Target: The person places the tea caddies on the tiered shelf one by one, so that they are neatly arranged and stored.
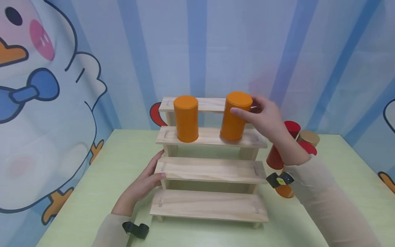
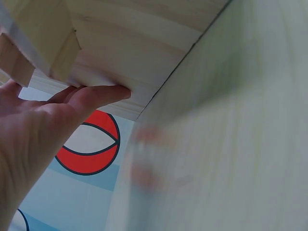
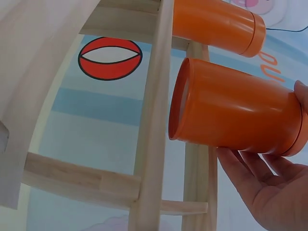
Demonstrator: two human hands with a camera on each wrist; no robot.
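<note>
My right hand grips an orange cylindrical canister, thumb on the near side and fingers round the far side. The canister leans a little, its bottom close over the second step from the top of a wooden stepped rack. Its underside rim shows in the right wrist view. Another orange canister stands upright on the left of the same step. My left hand rests against the rack's left side, its thumb at the third step's end. Its fingers lie straight along the wood in the left wrist view.
On the table right of the rack stand red canisters, a gold-lidded one and an orange one, partly hidden by my right arm. A blue-striped cloth with cartoon birds hangs behind the pale green table.
</note>
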